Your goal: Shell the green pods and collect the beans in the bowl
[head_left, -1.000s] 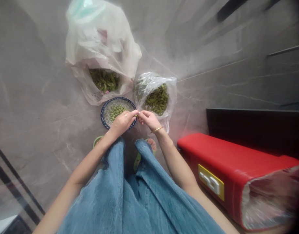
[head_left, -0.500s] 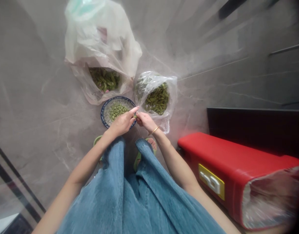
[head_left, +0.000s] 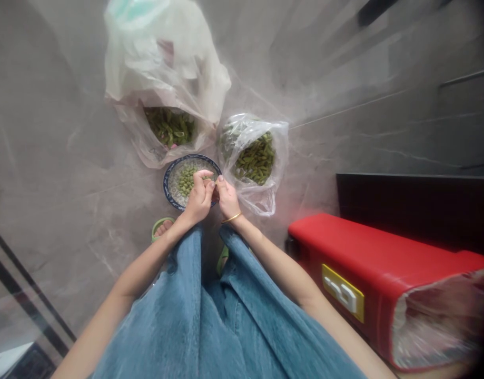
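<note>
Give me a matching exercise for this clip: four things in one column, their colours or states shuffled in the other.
1. Dish
2. Bracelet
3. Slippers
4. Lined container

A. Light green
B. Red with a yellow label
C. Blue-rimmed, holding beans
D. Gold

Pairs: 1-C, 2-D, 3-A, 4-B

Grey, pale-veined, faintly glossy floor [head_left: 60,158]

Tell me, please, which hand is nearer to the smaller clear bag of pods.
Right. The right hand is just beside the smaller clear bag, at its near left; the left hand is farther off, over part of the plate.
</note>
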`<state>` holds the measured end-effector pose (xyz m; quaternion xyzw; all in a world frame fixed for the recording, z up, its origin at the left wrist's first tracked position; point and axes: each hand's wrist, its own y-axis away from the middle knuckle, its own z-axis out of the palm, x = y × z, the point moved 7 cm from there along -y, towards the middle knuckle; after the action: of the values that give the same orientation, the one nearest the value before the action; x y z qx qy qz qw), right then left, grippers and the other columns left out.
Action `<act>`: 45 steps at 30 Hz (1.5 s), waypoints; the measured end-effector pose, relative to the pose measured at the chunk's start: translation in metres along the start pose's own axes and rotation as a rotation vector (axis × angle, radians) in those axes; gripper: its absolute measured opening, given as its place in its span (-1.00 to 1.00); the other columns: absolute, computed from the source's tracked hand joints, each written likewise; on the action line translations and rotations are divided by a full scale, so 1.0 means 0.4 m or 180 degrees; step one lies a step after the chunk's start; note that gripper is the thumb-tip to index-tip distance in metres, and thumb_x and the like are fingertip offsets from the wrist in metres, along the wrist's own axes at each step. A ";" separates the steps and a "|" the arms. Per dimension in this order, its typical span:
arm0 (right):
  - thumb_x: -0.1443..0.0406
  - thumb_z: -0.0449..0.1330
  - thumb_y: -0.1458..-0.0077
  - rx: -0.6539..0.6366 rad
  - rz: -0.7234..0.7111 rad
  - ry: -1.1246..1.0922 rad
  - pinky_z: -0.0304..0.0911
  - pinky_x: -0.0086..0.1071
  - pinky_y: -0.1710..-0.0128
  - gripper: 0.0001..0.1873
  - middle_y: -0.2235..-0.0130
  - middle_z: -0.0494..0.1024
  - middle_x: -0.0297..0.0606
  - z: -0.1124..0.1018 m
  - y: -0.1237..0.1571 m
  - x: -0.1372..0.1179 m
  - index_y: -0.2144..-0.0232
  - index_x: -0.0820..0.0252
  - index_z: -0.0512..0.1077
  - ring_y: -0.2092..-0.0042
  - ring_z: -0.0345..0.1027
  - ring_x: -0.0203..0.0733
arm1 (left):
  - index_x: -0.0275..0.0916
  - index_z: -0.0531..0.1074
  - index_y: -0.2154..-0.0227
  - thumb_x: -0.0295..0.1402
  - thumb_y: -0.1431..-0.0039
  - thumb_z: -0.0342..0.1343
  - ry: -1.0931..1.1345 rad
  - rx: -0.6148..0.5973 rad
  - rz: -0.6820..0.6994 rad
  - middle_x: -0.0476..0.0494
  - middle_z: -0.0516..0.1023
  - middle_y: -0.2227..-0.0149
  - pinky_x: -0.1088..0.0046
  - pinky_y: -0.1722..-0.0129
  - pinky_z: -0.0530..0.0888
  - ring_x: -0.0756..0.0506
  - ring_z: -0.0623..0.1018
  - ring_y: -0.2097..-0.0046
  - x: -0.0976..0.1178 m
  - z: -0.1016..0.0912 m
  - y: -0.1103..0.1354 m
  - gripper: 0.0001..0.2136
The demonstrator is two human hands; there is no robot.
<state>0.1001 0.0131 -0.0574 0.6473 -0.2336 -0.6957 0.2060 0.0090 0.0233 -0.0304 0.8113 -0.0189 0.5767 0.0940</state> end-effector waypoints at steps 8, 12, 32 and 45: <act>-0.23 -0.09 -0.08 0.0101 -0.0431 0.0308 0.08 -0.43 0.51 -0.41 0.56 0.22 -0.39 0.017 0.000 -0.037 0.50 0.15 0.20 0.48 0.11 -0.33 | -0.20 0.21 0.20 0.06 -0.21 -0.03 0.1113 0.0523 -0.0595 -0.01 0.31 0.33 0.57 0.39 0.36 0.08 0.36 0.42 -0.006 -0.032 -0.005 -0.61; -0.14 -0.17 -0.20 0.0004 -0.0856 0.1020 0.12 -0.40 0.45 -0.46 0.52 0.27 -0.36 0.020 0.014 -0.074 0.51 0.14 0.19 0.46 0.15 -0.31 | -0.18 0.22 0.25 -0.15 -0.20 0.08 0.1975 0.0480 -0.1367 0.08 0.25 0.47 0.63 0.47 0.30 0.10 0.32 0.49 -0.010 -0.020 0.002 -0.76; -0.30 -0.05 0.02 -0.0866 0.0501 -0.0217 -0.07 -0.44 0.63 -0.36 0.65 0.14 -0.46 0.040 0.007 0.014 0.61 0.13 0.16 0.61 -0.03 -0.39 | -0.25 0.22 0.03 -0.21 -0.29 -0.11 0.0008 0.0077 0.0114 -0.13 0.47 0.31 0.42 0.23 0.43 -0.03 0.49 0.31 -0.002 -0.066 -0.017 -0.72; -0.10 0.29 0.16 -0.1234 0.0879 -0.0868 -0.01 -0.56 0.63 -0.48 0.57 0.36 -0.45 0.058 0.018 0.021 0.49 0.20 0.26 0.58 0.19 -0.47 | -0.19 0.23 0.01 -0.09 -0.33 -0.17 0.0113 0.0205 0.0075 -0.11 0.41 0.23 0.50 0.36 0.40 0.05 0.39 0.41 -0.039 -0.074 -0.026 -0.67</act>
<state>0.0760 0.0036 -0.0586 0.4581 -0.2077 -0.7735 0.3856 -0.0224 0.0375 -0.0371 0.8033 -0.0081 0.5923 0.0613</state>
